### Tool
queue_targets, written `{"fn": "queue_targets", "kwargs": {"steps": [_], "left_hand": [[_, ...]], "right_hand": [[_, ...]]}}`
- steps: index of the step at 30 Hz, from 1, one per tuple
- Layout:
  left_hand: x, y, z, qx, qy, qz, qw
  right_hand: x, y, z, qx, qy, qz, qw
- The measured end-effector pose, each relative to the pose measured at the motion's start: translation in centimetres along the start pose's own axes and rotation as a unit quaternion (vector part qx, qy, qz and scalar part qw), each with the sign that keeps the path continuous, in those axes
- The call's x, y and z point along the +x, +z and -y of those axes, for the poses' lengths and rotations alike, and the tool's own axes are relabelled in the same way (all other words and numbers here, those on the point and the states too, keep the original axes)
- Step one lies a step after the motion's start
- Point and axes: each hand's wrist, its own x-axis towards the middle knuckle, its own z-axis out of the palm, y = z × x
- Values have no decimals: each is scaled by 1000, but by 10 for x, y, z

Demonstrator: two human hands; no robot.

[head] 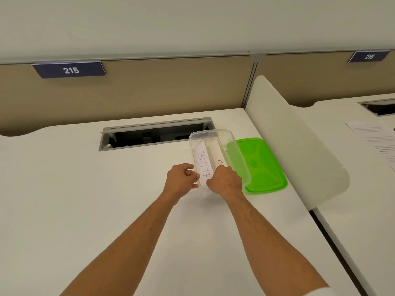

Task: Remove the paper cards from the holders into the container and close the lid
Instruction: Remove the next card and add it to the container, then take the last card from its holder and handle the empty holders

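**Clear plastic container with two cards, both hands at its near end**

Clear container [213, 135] sits on the white bench [85, 189]. Two paper cards lie inside: one [203, 163] reads "BUTTE", its end hidden by the hands; the other [220, 160] shows only "CAT". At 3 o'clock of the container lies one green lid [265, 165], off. Left hand [181, 178] curls at the container's near wall; whether it grips cannot be told. Right hand [225, 180] is curled over the cards' near ends, fingertips hidden.

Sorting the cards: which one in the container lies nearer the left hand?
The BUTTE card, on the container's left side; the CAT card lies rightward.
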Motion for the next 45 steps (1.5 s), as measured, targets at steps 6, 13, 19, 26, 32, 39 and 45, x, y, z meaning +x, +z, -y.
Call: {"fn": "queue_targets", "kwargs": {"steps": [6,13,19,26,32,39,45], "left_hand": [[-3,-6,-3,61,29,16,998],[-19,-51,15,74,47,-34,996],[-32,-111,46,103,55,-75,990],[-42,-202,91,165,38,-134,976],[-50,-272,130,200,18,-173,964],[-52,-344,163,217,4,-214,953],[-45,-404,191,294,-4,-240,925]], "right_hand": [[-1,2,-1,-3,-7,-32,999],[-23,-2,31,53,-85,-191,977],[-46,21,83,116,-153,-144,971],[-62,69,157,102,-202,-63,972],[-77,111,210,84,-239,-9,967],[-86,149,278,68,-290,30,954],[-90,180,340,52,-328,40,942]]}}
